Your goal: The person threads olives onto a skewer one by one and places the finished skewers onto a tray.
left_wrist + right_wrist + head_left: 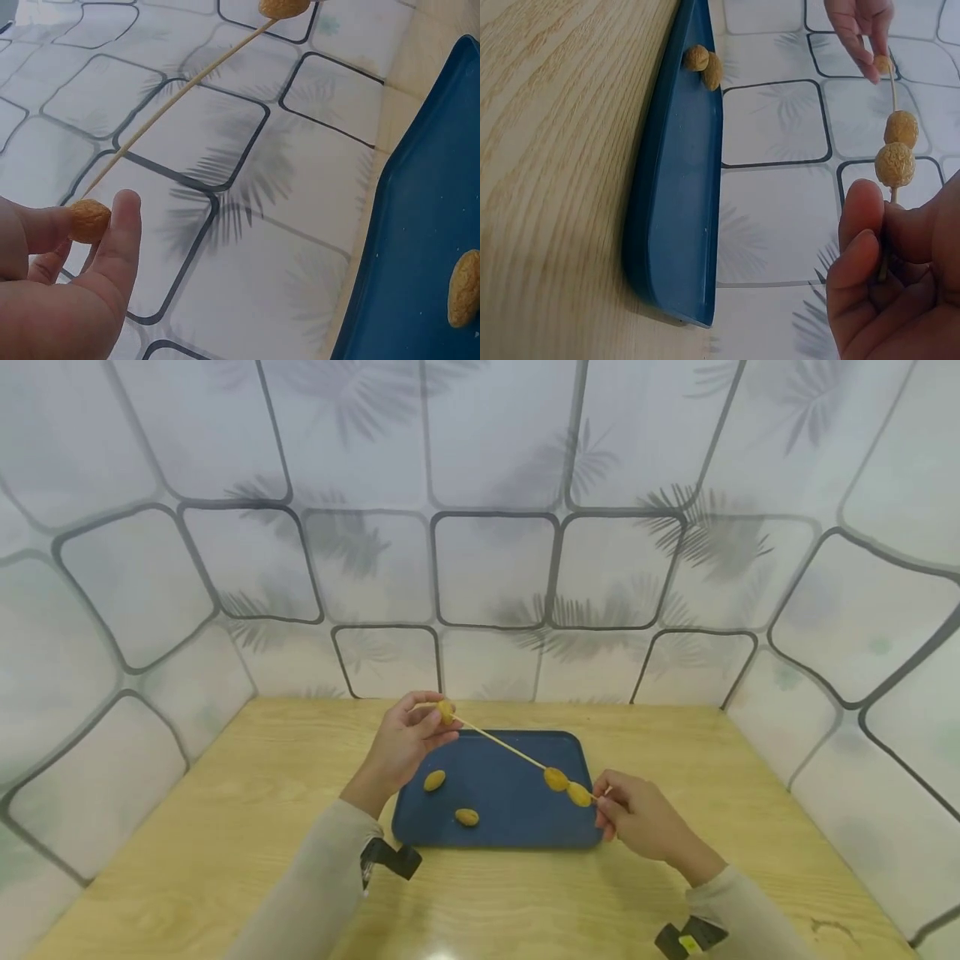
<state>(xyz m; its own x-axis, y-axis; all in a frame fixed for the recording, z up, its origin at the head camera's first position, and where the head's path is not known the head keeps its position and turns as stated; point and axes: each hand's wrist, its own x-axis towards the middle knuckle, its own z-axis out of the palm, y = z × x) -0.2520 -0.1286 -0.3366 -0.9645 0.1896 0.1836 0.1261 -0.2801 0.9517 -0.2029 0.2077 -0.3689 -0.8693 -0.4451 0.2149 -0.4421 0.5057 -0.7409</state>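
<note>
My left hand [405,739] pinches a wrinkled, yellow-brown oval fruit, like a dried date [90,221], between thumb and fingers. The far end of a thin wooden skewer [498,742] meets this date; how deep it goes in is hidden. Near its other end, the skewer carries two more dates, an upper one [555,778] and a lower one [895,165], one against the other. Just below them my right hand [637,814] grips the skewer between thumb and curled fingers. The skewer slants over a dark blue tray [517,822], up toward my left hand.
On the tray's left side lie two loose dates, one farther back [434,780] and one nearer me [467,817]. The tray rests on a light wooden table [300,760]. Patterned white panels [495,568] enclose the table at the back and both sides.
</note>
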